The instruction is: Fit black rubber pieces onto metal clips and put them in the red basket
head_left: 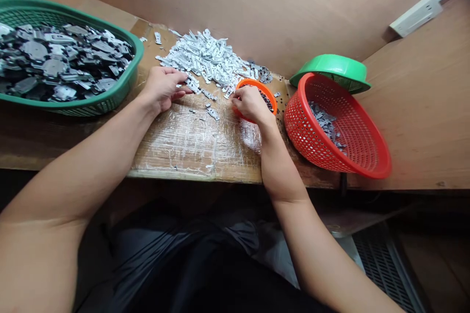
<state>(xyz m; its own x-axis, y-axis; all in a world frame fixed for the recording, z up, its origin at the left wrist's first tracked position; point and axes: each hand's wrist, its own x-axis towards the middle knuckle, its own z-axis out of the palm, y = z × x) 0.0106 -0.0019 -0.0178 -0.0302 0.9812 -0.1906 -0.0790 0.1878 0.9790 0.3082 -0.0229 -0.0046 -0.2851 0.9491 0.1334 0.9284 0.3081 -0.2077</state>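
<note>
My left hand is closed at the near left side of a heap of thin silvery metal plates. Between its thumb and forefinger is a flat metal plate with holes. My right hand is over the left part of a small orange bowl of tiny dark pieces. Its fingers are curled together, and whatever they pinch is hidden. Several loose metal plates and tiny parts lie on the taped cardboard between my hands.
At the left stands a green basket full of larger metal parts. A red basket tilts at the right with small grey pieces inside, and a light green basket leans behind it. Wooden panels enclose the table; a white power strip hangs on one.
</note>
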